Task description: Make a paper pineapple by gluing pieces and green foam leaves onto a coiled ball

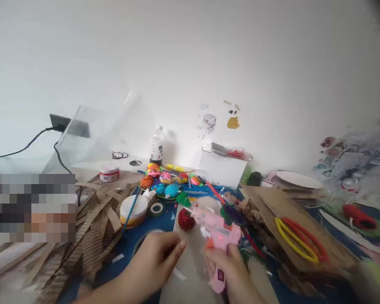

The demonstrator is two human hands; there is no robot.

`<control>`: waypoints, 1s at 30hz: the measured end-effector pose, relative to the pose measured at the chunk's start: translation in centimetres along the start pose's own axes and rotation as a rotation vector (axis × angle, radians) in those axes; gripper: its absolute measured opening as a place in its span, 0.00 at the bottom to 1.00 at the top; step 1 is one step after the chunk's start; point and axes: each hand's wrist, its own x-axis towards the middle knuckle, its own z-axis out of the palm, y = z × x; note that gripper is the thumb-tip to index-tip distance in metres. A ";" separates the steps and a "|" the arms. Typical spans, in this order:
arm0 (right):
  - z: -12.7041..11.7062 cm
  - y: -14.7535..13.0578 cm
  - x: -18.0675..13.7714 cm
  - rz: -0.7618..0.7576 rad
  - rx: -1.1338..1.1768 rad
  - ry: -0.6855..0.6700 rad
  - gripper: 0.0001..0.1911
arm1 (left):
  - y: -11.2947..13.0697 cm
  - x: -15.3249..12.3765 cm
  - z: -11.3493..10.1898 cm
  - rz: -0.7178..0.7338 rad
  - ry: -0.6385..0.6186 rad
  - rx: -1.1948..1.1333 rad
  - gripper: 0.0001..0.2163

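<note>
My right hand (229, 268) grips the handle of a pink hot glue gun (222, 240), with a finger at its orange trigger. The gun's nozzle points left, against or close by a dark red ridged paper ball (186, 219); whether they touch is unclear. Lower left of the ball is my left hand (158, 259), its fingers curled inward and the thumb near the index finger. Whatever it holds, if anything, is hidden. Beneath both hands lies a greyish cardboard sheet (193, 261). Just behind the ball sits a green corrugated paper piece (183, 199).
Corrugated cardboard strips (95, 228) pile up on the left. Colourful paper balls (164, 181) cluster at the back, near a bottle (157, 145). A tape roll (156, 208) and white round tub (134, 209) stand left of centre. Cardboard (285, 228) on the right bears yellow and red loops (299, 240).
</note>
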 end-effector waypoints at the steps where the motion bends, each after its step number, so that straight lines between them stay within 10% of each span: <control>1: 0.0 0.1 0.0 -0.001 0.002 -0.005 0.08 | -0.3 0.1 0.1 0.015 0.015 0.030 0.17; 11: -1.4 1.8 1.2 0.045 -0.038 -0.108 0.11 | -1.0 -0.3 0.4 0.330 0.470 0.183 0.07; 16: -0.9 1.3 0.6 0.051 -0.066 -0.133 0.09 | -1.1 -0.3 0.3 0.658 0.317 0.487 0.20; 30: 0.0 0.3 -0.8 0.078 0.035 -0.113 0.11 | -1.3 -0.1 -0.1 0.667 0.252 0.687 0.22</control>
